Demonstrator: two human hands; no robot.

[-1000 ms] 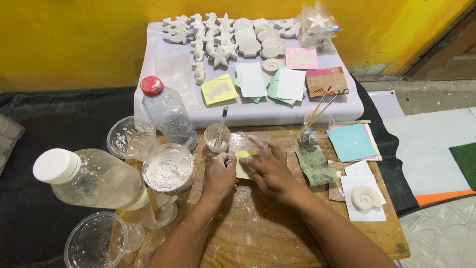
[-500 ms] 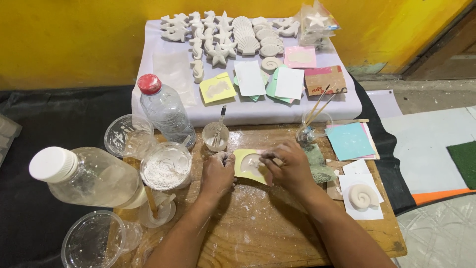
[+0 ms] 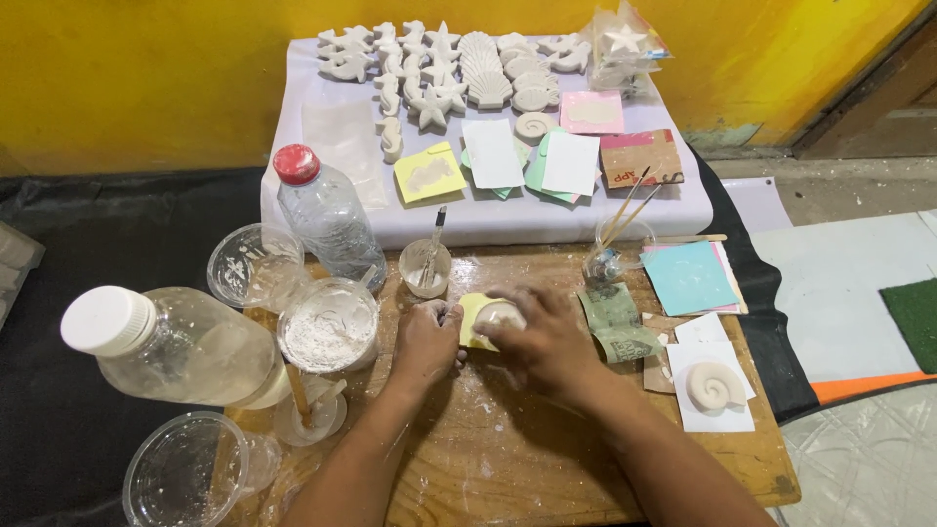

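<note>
Right now, from the head camera, both hands meet at the middle of the wooden board [image 3: 508,468]: the right hand [image 3: 547,344] curls its fingers over a small white plaster piece [image 3: 498,314], rounded and chalky, which sits on a yellow paper square [image 3: 472,319], while the left hand [image 3: 426,342] presses in from the other side, fingers bunched together against the paper's edge. Whether the left fingers actually pinch anything, I cannot tell. Close above the hands stands a small cup with a brush [image 3: 426,265]; to the left, a tub of white powder [image 3: 328,326] sits just beside the left wrist, crowding that side. To the right lie folded green notes [image 3: 615,322] and a spiral shell cast on white paper [image 3: 714,386]. Bare board opens toward the near edge, beneath the forearms.
</note>
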